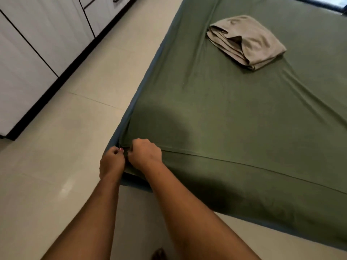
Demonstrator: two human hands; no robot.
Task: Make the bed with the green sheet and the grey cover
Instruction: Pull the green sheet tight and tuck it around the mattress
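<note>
We stand on a pale tiled floor (65, 147), with white cabinets (37, 44) trimmed in black along the left. The bed (139, 89) fills the right of the view, its blue-grey edge showing down the left side. The sheet (234, 119) is spread over all of the top that we can see and hangs over the near side. It lies mostly flat. Soft wrinkles fan toward the near left corner, and one long crease (244, 163) runs from that corner off to the right. The cover (249, 40) lies folded in a loose stack on the sheet, toward the far right and well apart from our hands. One flap at its front is turned back.

Both our hands are at the near left corner of the bed, just beside each other. The left hand (112, 162) sits on the outer side of the corner, and its curled fingertips (120, 150) pinch the sheet's edge. The right hand (145, 154) is on top of the corner, knuckles up, fingers curled round a bunch of sheet. Its fingertips are hidden under the hand. The cloth looks taut from the hands up onto the bed top. Both forearms reach in bare from the bottom of the view.
</note>
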